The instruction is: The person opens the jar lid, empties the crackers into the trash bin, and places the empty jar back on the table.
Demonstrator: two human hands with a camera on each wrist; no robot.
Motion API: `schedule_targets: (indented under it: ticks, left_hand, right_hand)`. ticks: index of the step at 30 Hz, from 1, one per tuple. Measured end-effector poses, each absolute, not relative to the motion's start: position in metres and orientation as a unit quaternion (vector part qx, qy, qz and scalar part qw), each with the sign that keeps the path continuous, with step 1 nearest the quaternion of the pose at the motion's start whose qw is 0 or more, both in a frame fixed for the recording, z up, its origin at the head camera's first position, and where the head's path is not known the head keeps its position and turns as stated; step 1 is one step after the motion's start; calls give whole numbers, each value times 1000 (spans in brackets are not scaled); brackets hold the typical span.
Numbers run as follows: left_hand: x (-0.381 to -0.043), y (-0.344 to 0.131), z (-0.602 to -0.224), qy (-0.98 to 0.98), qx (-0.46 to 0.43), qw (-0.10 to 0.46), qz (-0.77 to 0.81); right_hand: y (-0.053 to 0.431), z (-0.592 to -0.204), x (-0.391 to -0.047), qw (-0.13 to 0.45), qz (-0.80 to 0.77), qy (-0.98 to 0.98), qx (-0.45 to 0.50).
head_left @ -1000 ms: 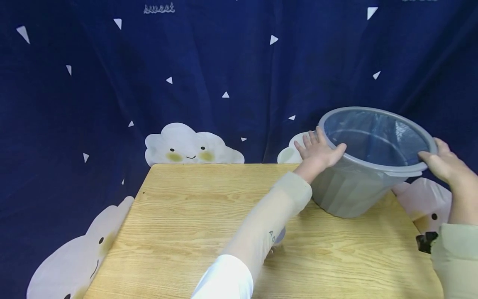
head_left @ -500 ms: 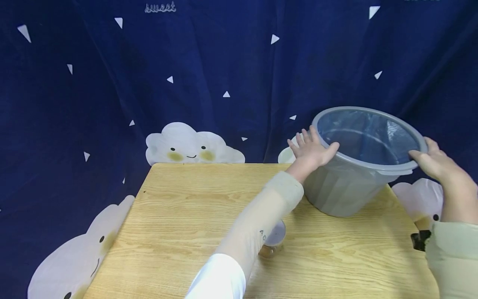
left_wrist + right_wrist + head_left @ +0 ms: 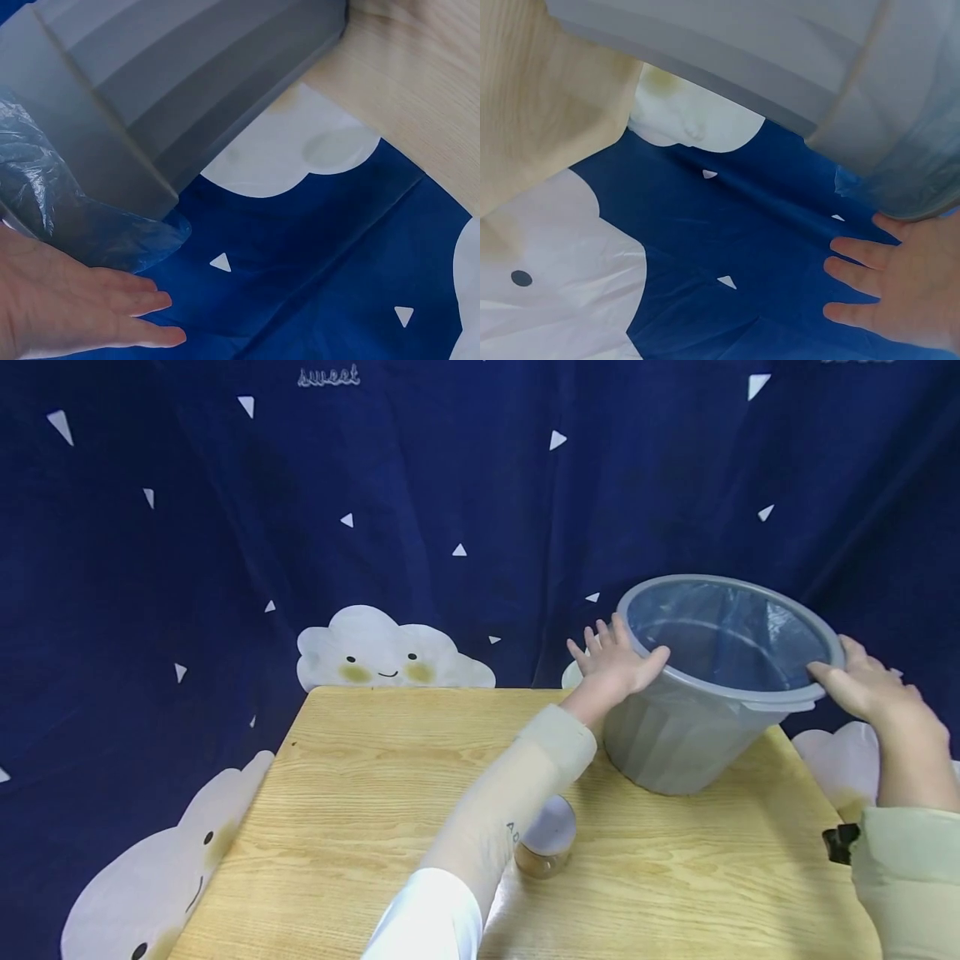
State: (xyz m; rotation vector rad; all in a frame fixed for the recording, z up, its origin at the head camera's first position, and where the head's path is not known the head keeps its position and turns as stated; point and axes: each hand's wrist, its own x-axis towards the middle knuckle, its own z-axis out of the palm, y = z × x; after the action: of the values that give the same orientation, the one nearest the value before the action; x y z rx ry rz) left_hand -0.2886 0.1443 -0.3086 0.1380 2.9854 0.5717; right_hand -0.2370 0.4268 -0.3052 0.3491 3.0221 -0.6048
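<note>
A grey trash bin (image 3: 678,735) stands at the back right of the wooden table, leaning a little. Inside it is a translucent blue trash bag (image 3: 720,643), whose edge folds over the rim and shows in both wrist views. My left hand (image 3: 611,664) presses its thumb side to the bin's left rim, fingers straight and spread. At the right rim, my right hand (image 3: 870,689) touches with its thumb near the edge. Its other fingers (image 3: 859,277) stretch out straight in the right wrist view.
A small jar (image 3: 549,835) with a pale lid stands on the wooden table (image 3: 390,777) beside my left forearm, which partly hides it. Behind the table hangs a dark blue cloth (image 3: 420,485) with white clouds and triangles.
The bin has shifted slightly left along the table, with both hands moving along at its rim. The jar, mostly hidden by my left forearm before, now shows more fully.
</note>
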Motion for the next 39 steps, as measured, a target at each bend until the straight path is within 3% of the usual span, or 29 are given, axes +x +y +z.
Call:
schedule_targets:
  ticks: [39]
  left_hand:
    - [-299, 100, -319, 975, 57, 24, 213]
  right_hand:
    - [384, -301, -243, 21, -167, 983, 69]
